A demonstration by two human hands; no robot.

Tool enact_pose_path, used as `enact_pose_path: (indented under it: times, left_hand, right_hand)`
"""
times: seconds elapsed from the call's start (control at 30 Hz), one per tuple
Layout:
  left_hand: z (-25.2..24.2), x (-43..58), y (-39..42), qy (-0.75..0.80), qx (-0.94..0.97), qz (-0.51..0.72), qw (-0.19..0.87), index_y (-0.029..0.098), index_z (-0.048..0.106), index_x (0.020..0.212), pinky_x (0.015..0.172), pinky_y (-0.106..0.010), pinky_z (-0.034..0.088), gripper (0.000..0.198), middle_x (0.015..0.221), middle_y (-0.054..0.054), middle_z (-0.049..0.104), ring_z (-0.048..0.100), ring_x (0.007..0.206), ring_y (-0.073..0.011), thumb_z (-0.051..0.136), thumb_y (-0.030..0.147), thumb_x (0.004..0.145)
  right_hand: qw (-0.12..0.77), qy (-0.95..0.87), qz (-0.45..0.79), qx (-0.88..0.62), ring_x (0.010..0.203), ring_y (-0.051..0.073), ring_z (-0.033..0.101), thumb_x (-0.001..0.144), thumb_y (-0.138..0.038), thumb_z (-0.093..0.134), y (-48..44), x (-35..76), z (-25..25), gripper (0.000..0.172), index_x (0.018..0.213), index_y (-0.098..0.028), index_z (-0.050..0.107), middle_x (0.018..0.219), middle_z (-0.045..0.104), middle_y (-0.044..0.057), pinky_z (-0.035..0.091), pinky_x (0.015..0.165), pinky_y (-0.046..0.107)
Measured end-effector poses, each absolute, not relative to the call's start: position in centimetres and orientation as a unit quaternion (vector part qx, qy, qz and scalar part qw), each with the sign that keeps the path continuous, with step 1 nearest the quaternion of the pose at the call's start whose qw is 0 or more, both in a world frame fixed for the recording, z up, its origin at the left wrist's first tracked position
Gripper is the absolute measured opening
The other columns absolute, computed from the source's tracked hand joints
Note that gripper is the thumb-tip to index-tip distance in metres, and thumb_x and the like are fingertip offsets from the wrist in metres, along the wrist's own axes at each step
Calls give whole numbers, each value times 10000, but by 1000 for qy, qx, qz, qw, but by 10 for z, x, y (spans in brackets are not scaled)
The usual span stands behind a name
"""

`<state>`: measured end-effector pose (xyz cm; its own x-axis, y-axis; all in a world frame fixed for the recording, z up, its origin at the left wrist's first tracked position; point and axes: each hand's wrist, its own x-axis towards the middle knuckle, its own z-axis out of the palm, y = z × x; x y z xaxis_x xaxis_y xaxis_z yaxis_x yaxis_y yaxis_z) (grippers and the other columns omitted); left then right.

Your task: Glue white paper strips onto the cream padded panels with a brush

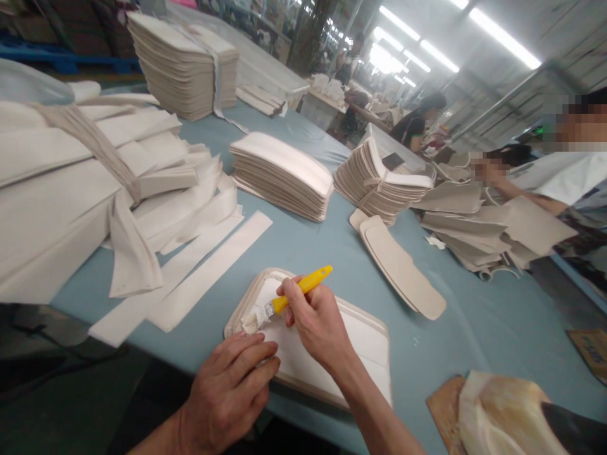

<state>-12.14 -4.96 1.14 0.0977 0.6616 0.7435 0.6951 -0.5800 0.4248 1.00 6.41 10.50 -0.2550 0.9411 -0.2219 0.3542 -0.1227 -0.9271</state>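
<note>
A flat white piece with a beige border [365,344] lies on the blue table [313,253] near its front edge. My right hand [317,322] is closed round a small brush with a yellow handle [303,287]; its white bristles rest on the piece's left edge. My left hand [232,385] lies on the near left corner of the piece, fingers together and pressing it flat.
White strips [199,278] and loosely tied white bundles [71,183] lie to the left. Stacks of beige pieces [284,174] stand behind, and loose shaped ones [403,272] lie to the right. A glue-stained container [502,411] sits at the lower right. Other people [559,170] work at the right.
</note>
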Motion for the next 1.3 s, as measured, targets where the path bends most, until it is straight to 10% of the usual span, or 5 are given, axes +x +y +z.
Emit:
enact_pose_path:
  times: [1.3]
  left_hand:
    - [9, -128, -40, -450, -786, -413, 99, 211, 712, 1045, 979, -469, 541, 243, 1062, -79, 792, 737, 1010, -273, 711, 36, 876]
  right_hand:
    - [357, -572, 457, -580, 541, 112, 542, 927, -445, 566, 45, 136, 106, 321, 785, -181, 682, 537, 565, -55, 396, 568, 229]
